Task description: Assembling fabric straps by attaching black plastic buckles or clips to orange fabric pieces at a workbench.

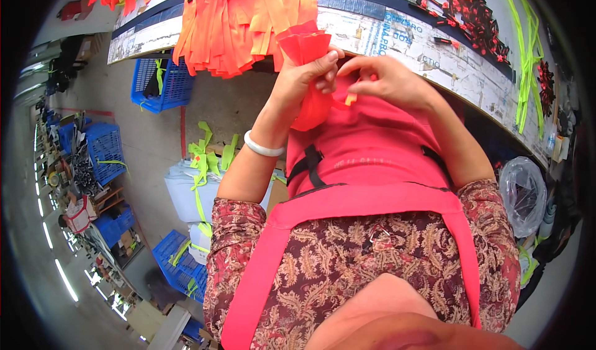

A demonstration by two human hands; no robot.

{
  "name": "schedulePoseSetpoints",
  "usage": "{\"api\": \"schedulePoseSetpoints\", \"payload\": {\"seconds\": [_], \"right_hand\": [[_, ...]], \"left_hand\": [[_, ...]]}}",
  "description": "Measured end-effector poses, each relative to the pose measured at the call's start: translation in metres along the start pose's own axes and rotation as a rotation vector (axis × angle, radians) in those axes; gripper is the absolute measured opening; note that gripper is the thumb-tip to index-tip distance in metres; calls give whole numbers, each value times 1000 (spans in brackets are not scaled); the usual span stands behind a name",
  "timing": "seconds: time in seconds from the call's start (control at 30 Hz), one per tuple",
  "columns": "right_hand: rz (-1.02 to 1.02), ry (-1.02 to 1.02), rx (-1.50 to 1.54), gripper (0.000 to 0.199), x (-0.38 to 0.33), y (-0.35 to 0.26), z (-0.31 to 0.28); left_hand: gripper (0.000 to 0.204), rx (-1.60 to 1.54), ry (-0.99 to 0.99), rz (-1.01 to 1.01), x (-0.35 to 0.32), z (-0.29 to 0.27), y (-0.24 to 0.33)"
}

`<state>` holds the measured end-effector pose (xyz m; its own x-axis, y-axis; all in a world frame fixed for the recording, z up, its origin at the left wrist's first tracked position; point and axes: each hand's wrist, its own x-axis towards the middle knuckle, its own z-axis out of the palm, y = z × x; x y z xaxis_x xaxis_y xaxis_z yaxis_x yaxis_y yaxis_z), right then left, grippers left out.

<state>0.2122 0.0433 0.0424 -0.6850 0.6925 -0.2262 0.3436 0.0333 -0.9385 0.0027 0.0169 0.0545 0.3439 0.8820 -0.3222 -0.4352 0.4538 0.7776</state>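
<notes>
My left hand (pixel 307 75) grips a folded red fabric piece (pixel 303 44) just below the worktable edge, its lower part hanging down past my wrist. My right hand (pixel 388 78) is close beside it, fingertips pinched on a small orange strip end (pixel 351 99) at the fabric's edge. A white bangle (pixel 262 145) sits on my left wrist. Both hands are held over my lap, above a pink apron (pixel 372 145) with a black strap.
Orange fabric strips (pixel 230 21) hang in a pile over the worktable (pixel 428 45). Black-and-red clips (pixel 465 8) and neon-green straps (pixel 528 45) lie farther right. Blue crates (pixel 156 83) stand on the floor at left, and a clear plastic bag (pixel 523 191) at right.
</notes>
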Motion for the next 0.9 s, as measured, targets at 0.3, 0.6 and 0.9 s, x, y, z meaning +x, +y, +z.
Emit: {"api": "schedulePoseSetpoints", "payload": {"seconds": [0.3,0.6,0.9], "right_hand": [[-295,332,-162,32,4,-27,5],[-491,471,-34,35,5,1,15],[-561,523,-288,38,5,2,27]], "left_hand": [[10,-18,-24,-119,5,3,-15],[23,-114,-145,-128,2,-5,-17],[58,-288,-257,-49,9,-21,-21]]}}
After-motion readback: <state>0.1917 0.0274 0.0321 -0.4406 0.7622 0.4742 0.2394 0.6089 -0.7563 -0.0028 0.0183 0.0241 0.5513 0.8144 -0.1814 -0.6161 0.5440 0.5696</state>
